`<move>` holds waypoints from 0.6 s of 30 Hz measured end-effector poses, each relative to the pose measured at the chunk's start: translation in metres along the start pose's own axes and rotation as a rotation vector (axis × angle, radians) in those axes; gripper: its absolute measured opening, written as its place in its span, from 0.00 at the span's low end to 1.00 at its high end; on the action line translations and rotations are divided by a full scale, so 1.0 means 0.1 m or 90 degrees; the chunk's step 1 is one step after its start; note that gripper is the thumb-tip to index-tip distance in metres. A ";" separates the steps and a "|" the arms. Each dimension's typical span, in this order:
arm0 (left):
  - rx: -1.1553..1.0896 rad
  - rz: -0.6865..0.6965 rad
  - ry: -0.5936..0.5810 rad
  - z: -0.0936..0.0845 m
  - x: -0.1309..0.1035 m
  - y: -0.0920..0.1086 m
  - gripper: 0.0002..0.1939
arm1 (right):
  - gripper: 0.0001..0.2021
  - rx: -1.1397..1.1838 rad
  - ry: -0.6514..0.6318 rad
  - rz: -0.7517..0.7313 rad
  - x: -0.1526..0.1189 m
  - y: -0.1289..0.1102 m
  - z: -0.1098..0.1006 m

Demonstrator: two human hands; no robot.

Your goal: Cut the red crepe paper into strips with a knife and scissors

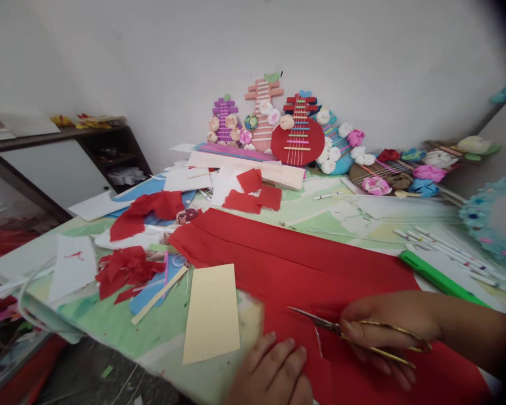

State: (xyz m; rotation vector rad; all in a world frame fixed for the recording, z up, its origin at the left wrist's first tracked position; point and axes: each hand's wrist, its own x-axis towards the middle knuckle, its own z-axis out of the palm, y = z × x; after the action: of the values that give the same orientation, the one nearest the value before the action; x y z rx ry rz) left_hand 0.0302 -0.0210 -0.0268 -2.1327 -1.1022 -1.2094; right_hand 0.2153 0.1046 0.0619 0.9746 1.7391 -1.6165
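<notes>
A large sheet of red paper (278, 247) lies across the near part of the table, with a cut slit near my hands. My right hand (388, 323) grips a pair of scissors (333, 325) with gold handles; the blades point left, just above the paper, and look slightly parted. At the bottom, my left hand (274, 371) rests palm down by the paper's near left edge, fingers laid out side by side. A cream card (212, 315) sits left of that hand.
Crumpled red paper scraps (129, 270) and paper strips lie at left. A green cutter (441, 278) and several marker pens (455, 253) are at right. Decorated cardboard instruments (299, 138) lean on the back wall. A dark cabinet (67, 163) stands at far left.
</notes>
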 end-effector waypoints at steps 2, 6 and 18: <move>0.000 0.004 -0.020 0.00 -0.03 -0.01 0.17 | 0.36 -0.005 0.012 -0.009 -0.01 0.01 0.00; -0.002 0.009 -0.032 -0.03 -0.03 -0.03 0.16 | 0.36 -0.013 0.012 -0.019 -0.04 0.00 0.01; -0.013 0.034 -0.052 -0.08 0.04 -0.10 0.21 | 0.30 -0.086 0.012 0.022 -0.05 -0.07 0.00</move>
State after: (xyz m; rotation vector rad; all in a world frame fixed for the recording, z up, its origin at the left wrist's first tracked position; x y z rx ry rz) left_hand 0.0190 -0.0187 -0.0196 -2.2299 -1.0636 -1.1241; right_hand 0.2127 0.1041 0.0704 0.9524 1.8085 -1.4523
